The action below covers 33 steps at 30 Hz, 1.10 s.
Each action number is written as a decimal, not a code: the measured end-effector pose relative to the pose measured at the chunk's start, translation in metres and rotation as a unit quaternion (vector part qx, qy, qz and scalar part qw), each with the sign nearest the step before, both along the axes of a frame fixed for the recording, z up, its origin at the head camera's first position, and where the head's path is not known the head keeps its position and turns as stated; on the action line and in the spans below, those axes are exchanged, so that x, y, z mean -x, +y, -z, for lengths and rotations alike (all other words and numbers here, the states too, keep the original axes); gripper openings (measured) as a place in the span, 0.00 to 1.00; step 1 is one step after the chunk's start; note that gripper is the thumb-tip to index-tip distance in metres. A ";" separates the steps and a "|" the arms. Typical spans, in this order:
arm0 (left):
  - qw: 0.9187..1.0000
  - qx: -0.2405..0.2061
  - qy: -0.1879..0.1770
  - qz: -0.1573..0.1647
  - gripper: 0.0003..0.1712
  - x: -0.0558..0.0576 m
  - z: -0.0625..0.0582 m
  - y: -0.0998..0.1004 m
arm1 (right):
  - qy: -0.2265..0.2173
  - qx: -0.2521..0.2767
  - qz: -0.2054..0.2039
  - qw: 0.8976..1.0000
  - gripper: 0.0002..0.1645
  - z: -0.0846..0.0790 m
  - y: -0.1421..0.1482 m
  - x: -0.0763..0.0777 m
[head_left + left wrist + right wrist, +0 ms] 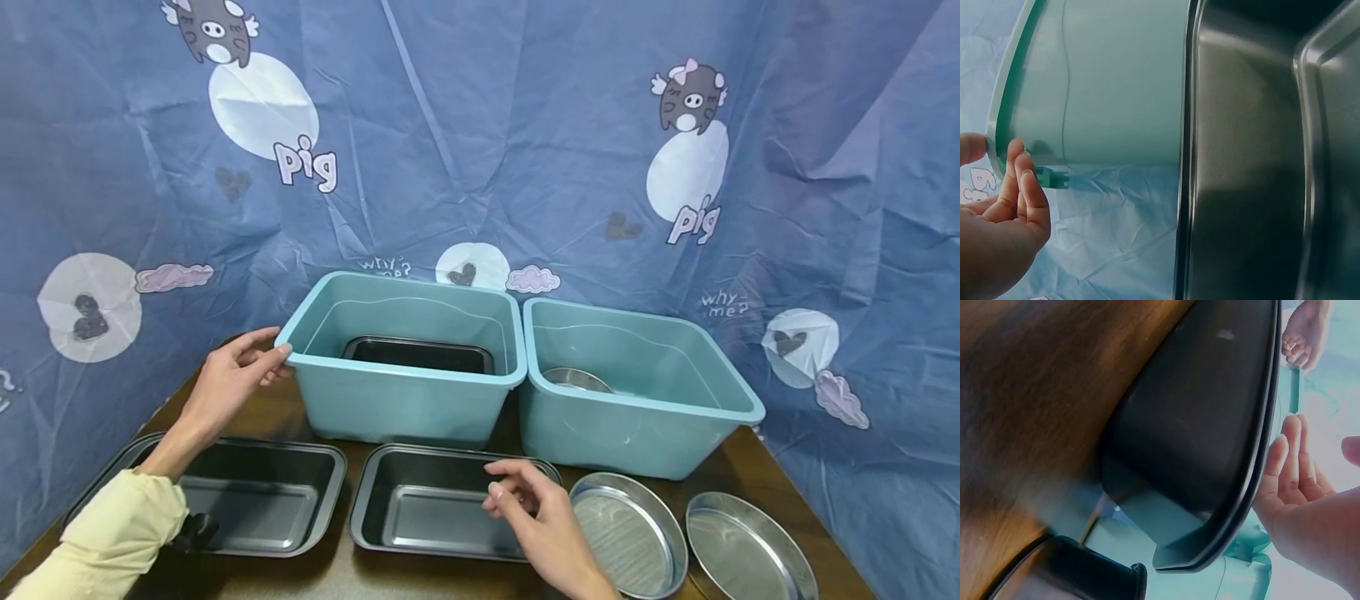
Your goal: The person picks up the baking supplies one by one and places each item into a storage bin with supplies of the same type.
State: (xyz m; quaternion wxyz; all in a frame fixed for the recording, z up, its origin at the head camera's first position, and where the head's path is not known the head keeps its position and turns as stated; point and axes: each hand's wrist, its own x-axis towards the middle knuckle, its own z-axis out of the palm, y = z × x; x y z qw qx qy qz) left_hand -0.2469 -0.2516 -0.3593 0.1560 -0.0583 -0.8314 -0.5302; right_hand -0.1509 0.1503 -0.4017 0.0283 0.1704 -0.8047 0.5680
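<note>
At the front left corner of the left teal bin (397,408), my left hand (232,375) holds the rim, thumb on the lip and fingers beneath it. The left wrist view shows that rim (992,119) between the thumb and the bent fingers (1029,194). A dark loaf pan (416,354) lies inside this bin. My right hand (543,521) hovers with loosely bent fingers over the right end of another dark loaf pan (420,546), nothing in its grasp. Below my left forearm lies one more dark loaf pan (318,525).
Beside the left bin stands a second teal bin (615,433) with a round metal pan (573,379) in it. Two round metal pans (626,533) lie at the front right of the brown wooden table (795,500). A blue printed cloth (480,125) hangs behind.
</note>
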 end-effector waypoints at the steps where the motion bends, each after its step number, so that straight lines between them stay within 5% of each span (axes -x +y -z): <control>1: 1.000 0.003 0.000 0.000 0.34 0.001 0.000 0.000 | 0.000 -0.001 0.000 1.000 0.13 0.000 0.000 0.000; 33: 0.999 -0.041 0.004 0.006 0.34 0.000 -0.004 0.005 | -0.019 0.061 -0.067 0.996 0.14 -0.001 -0.030 0.007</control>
